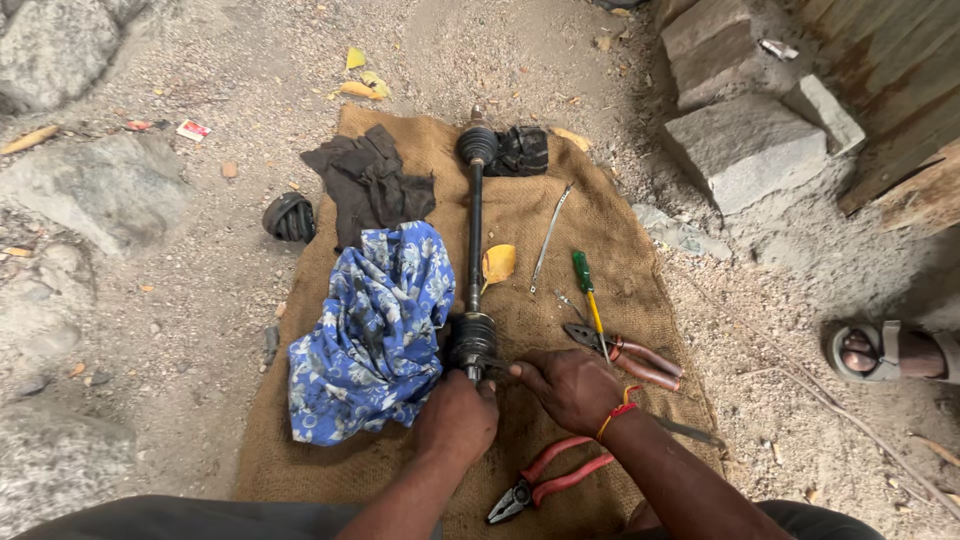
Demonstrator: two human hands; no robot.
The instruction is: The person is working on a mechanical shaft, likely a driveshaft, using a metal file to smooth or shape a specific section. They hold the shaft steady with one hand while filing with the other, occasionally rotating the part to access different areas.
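Lying nearest the viewer, red-handled pliers rest within easy reach on the burlap mat, which keeps parts off the grit. Left hand is curled closed around the near end of the drive shaft, steadying it; right hand pinches with fingertips at the near rubber boot. A blue floral cloth lies just left, touching the boot. Snips and a green-handled screwdriver sit right. Beyond, the shaft runs away to its far joint, beside a dark rag.
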